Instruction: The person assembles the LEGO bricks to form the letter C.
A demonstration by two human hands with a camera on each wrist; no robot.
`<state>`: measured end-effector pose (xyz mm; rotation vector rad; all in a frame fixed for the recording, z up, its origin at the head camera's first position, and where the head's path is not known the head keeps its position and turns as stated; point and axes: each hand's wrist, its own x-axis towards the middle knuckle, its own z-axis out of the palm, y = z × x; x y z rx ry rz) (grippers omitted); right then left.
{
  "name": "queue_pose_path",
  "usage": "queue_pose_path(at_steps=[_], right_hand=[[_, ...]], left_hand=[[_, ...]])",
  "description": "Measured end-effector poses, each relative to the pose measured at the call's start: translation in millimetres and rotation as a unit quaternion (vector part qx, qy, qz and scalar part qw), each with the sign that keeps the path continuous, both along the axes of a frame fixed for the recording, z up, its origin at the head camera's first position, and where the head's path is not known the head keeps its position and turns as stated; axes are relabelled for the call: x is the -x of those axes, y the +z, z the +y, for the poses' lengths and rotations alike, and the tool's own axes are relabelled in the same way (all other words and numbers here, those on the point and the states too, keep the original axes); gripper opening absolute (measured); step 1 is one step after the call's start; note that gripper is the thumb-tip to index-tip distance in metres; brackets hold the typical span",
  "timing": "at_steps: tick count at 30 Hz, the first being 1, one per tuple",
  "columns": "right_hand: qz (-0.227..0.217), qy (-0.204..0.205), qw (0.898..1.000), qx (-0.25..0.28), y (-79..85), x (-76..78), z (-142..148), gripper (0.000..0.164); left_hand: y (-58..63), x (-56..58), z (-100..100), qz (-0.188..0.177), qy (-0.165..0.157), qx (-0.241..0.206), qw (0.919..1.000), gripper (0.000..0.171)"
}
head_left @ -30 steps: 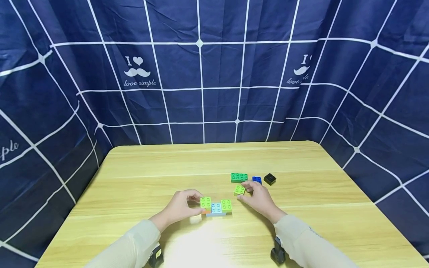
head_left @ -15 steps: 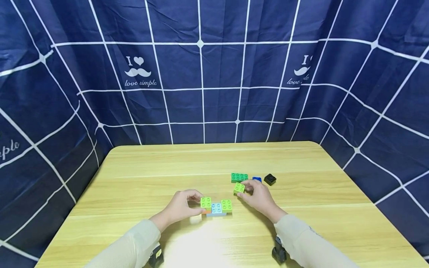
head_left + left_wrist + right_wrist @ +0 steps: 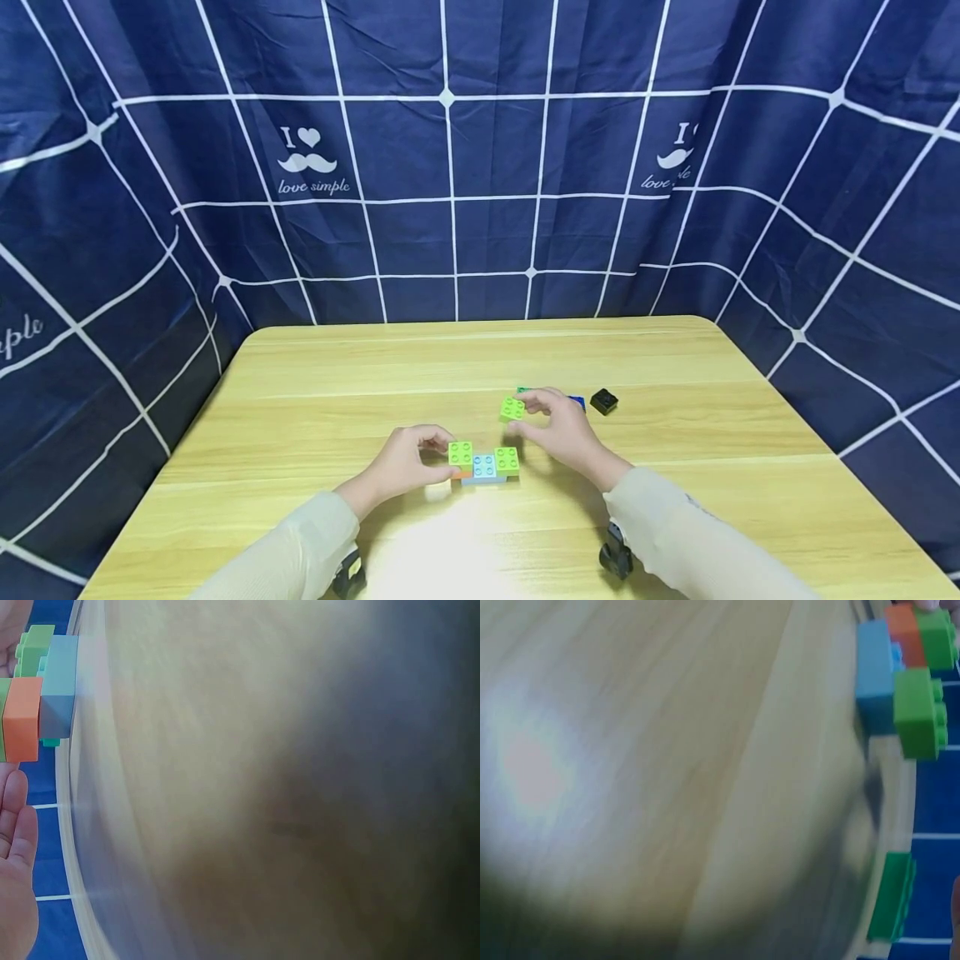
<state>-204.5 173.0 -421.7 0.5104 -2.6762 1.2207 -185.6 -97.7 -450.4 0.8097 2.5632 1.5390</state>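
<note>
At the table's middle, my left hand [image 3: 405, 458] grips the left end of a joined block build. Its light blue brick [image 3: 484, 467] forms the base, clearest in the left wrist view, where an orange brick [image 3: 22, 720] sits on one end. Over the orange one is a lime brick [image 3: 460, 452], and another lime brick [image 3: 507, 460] tops the right end. Between thumb and fingers, my right hand [image 3: 562, 429] pinches a loose lime brick [image 3: 512, 409], behind and right of the build and apart from it. The right wrist view shows only a sliver of that hand.
Behind the right hand lie a dark green brick [image 3: 890, 896], mostly covered in the head view, and a blue brick [image 3: 577, 402]. A black brick [image 3: 603, 401] lies farther right. Dark blue curtain [image 3: 480, 233] surrounds the wooden table [image 3: 360, 358] at back and sides.
My right hand has carried the loose lime brick up off the table, then leftward and away from me, now covering most of the dark green brick. The left hand and build stay put.
</note>
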Motion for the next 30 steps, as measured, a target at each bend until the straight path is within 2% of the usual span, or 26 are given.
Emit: queue_pose_path(at_steps=[9, 16, 23, 30], right_hand=[[-0.012, 0.048, 0.999, 0.015, 6.4, -6.9, -23.6, 0.037], [-0.023, 0.091, 0.995, 0.032, 6.2, -14.6, -36.2, 0.039], [-0.008, 0.122, 0.992, 0.015, 5.4, -17.6, -46.6, 0.037], [-0.005, 0.142, 0.990, 0.004, 4.2, -19.9, -51.6, 0.037]], left_hand=[[-1.8, 0.2, -1.0, 0.020, -0.003, 0.006, 0.9998, 0.030], [-1.3, 0.3, -0.7, 0.020, -0.013, 0.003, 0.9997, 0.028], [-1.6, 0.9, -0.9, 0.029, -0.013, 0.003, 0.9995, 0.028], [-4.1, 2.7, -2.6, 0.044, -0.032, -0.003, 0.9985, 0.025]])
